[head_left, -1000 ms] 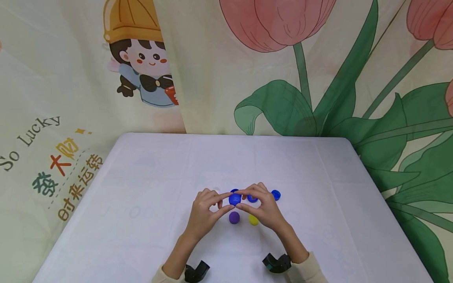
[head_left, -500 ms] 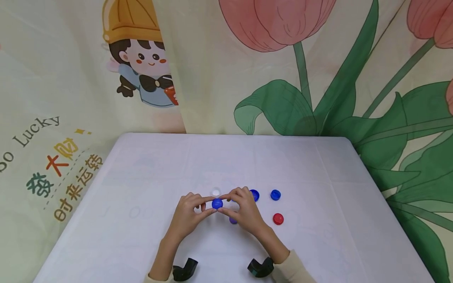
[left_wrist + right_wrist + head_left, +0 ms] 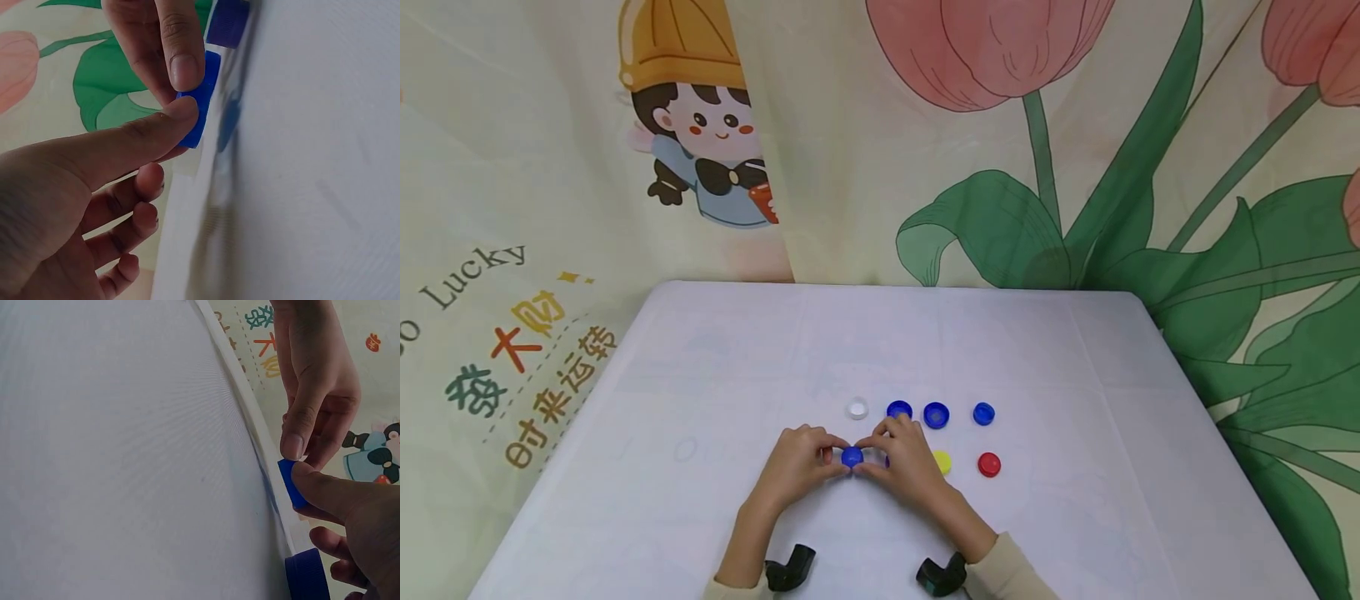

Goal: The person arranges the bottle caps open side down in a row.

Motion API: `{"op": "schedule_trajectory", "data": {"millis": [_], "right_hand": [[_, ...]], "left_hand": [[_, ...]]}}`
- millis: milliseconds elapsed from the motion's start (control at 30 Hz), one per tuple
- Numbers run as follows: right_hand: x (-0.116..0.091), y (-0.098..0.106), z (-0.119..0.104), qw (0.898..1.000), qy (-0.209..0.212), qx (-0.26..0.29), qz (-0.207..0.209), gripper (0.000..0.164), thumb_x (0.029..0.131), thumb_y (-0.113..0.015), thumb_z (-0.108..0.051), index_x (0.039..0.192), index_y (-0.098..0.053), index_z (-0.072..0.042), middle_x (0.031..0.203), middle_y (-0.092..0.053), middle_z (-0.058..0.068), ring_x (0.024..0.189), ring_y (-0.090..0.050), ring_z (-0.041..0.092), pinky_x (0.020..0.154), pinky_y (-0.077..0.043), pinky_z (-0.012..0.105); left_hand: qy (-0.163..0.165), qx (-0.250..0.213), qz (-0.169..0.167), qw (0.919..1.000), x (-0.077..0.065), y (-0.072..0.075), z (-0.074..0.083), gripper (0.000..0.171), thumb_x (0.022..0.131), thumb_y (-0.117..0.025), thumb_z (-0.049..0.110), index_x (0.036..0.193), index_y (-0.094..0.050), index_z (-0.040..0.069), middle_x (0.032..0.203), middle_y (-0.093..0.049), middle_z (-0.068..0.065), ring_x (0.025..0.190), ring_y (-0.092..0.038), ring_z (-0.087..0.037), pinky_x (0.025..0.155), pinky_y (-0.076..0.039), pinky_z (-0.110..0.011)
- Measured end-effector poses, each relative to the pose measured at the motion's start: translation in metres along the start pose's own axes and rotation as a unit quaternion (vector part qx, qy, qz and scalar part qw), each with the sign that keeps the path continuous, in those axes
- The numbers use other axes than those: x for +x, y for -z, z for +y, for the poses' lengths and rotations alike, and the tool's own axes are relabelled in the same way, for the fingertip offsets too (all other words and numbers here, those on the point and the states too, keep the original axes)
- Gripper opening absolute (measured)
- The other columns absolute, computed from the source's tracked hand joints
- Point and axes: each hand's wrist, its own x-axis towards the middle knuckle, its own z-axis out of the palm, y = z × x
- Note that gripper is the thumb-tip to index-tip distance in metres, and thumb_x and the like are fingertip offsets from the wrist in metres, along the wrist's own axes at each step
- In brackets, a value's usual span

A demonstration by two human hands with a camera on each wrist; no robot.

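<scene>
A blue bottle cap (image 3: 852,457) is pinched from both sides, its top facing up in the head view. My left hand (image 3: 799,463) grips its left edge between thumb and forefinger; my right hand (image 3: 904,463) pinches the right edge the same way. In the left wrist view the cap (image 3: 205,103) appears just above the white cloth, with a bluish reflection beside it. A purple cap (image 3: 306,575) stands near my right hand in the right wrist view; in the head view that hand hides most of it.
Behind the hands, a whitish cap (image 3: 857,407) and several blue caps (image 3: 936,415) form a row on the table (image 3: 737,350). A yellow cap (image 3: 943,462), partly covered by the right hand, and a red cap (image 3: 989,464) lie to the right.
Both hands have carried the blue cap left, then down toward the near side of the table. The whitish, red and back-row blue caps have come into fuller view.
</scene>
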Motion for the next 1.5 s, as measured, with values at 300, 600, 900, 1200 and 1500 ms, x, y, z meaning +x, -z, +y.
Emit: {"op": "schedule_trajectory", "data": {"millis": [300,600,900,1200,1500], "right_hand": [[0.002,-0.004,0.002,0.999,0.004,-0.029,-0.013,0.030,0.078,-0.069,-0.046,0.096,-0.074,-0.022,0.090,-0.051,-0.008,0.083,-0.039,0.010,0.071,-0.029,0.026],[0.006,0.008,0.000,0.998,0.001,-0.059,-0.017,0.037,0.077,-0.070,-0.048,0.101,-0.073,-0.020,0.091,-0.053,-0.006,0.084,-0.040,0.011,0.073,-0.030,0.028],[0.032,0.032,0.012,0.998,-0.048,-0.049,0.012,0.032,0.080,-0.069,-0.043,0.098,-0.074,-0.018,0.094,-0.056,0.001,0.083,-0.042,0.015,0.072,-0.034,0.030],[0.060,0.031,0.018,0.993,-0.086,-0.075,-0.017,0.035,0.079,-0.072,-0.039,0.107,-0.071,-0.017,0.099,-0.060,0.003,0.086,-0.045,0.018,0.076,-0.035,0.032],[0.064,0.015,0.019,0.992,-0.090,-0.084,-0.042,0.034,0.076,-0.074,-0.039,0.103,-0.073,-0.019,0.097,-0.060,0.002,0.085,-0.045,0.018,0.074,-0.035,0.032]], "left_hand": [[-0.004,0.022,-0.007,0.9997,0.000,-0.006,-0.004,0.027,0.062,-0.084,0.025,0.086,-0.076,0.016,0.055,-0.040,0.014,0.055,-0.034,-0.004,0.060,-0.029,-0.029],[0.014,0.017,-0.048,0.9986,0.004,0.005,-0.003,0.036,0.065,-0.083,0.028,0.097,-0.074,0.012,0.056,-0.041,0.013,0.052,-0.035,-0.003,0.059,-0.032,-0.027],[0.014,0.017,-0.013,0.9997,0.027,0.026,-0.003,0.031,0.076,-0.076,0.029,0.102,-0.073,0.012,0.064,-0.047,0.011,0.058,-0.041,-0.007,0.059,-0.033,-0.027],[0.009,0.038,0.036,0.9986,0.054,0.016,-0.009,0.034,0.076,-0.076,0.028,0.107,-0.071,0.014,0.075,-0.059,0.001,0.067,-0.048,-0.014,0.064,-0.035,-0.033],[0.039,0.060,-0.014,0.9974,0.061,-0.002,-0.021,0.039,0.071,-0.079,0.032,0.104,-0.072,0.013,0.074,-0.058,0.001,0.069,-0.051,-0.018,0.063,-0.035,-0.036]]}}
